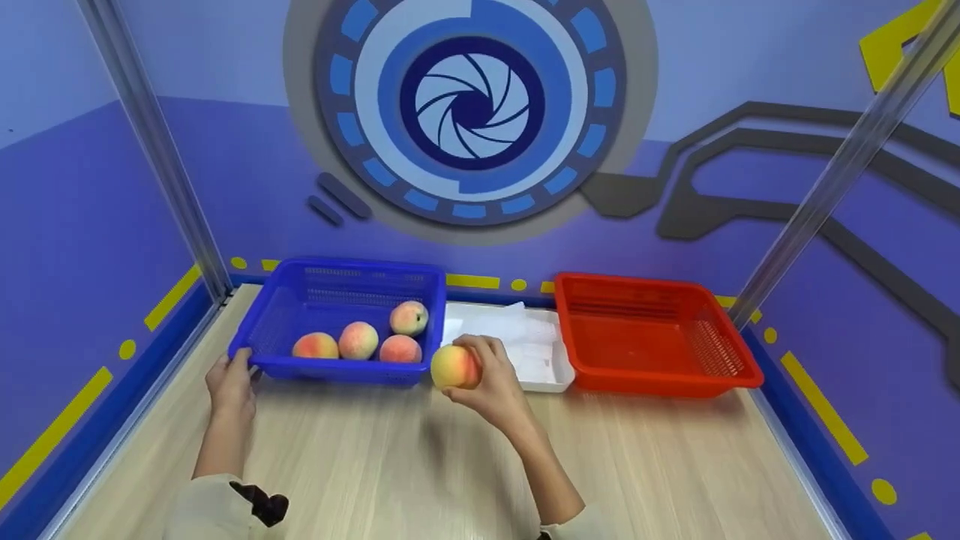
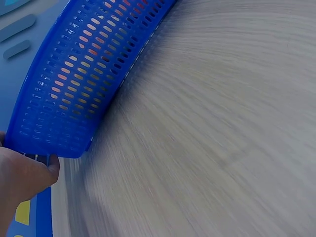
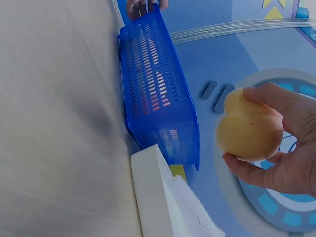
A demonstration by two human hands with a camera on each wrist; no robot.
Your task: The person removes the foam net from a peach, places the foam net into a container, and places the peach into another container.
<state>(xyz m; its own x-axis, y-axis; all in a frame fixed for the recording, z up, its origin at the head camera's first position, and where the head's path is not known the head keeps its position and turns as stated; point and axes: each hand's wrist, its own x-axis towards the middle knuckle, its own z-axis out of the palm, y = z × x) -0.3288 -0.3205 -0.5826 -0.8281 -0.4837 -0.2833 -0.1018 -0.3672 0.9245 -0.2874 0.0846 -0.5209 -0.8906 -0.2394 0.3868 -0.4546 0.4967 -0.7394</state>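
Observation:
My right hand [image 1: 491,382] grips a yellow-and-red peach [image 1: 455,367] between thumb and fingers, raised above the table by the blue basket's front right corner. In the right wrist view the peach [image 3: 251,128] shows its yellow side with a crease. Several more peaches, among them a pale one [image 1: 358,340], lie in the blue basket [image 1: 337,369], mostly along its front and right side. At that basket's front left corner, my left hand [image 1: 232,386] holds the rim. The left wrist view shows the thumb and fingers [image 2: 53,165] at this corner.
A white tray [image 1: 559,386] lined with white paper stands between the blue basket and a red basket [image 1: 637,382] on the right. All three stand at the back of the wooden table [image 1: 360,465], before a printed wall panel [image 1: 240,172]. Metal posts [image 1: 817,176] rise at both back corners.

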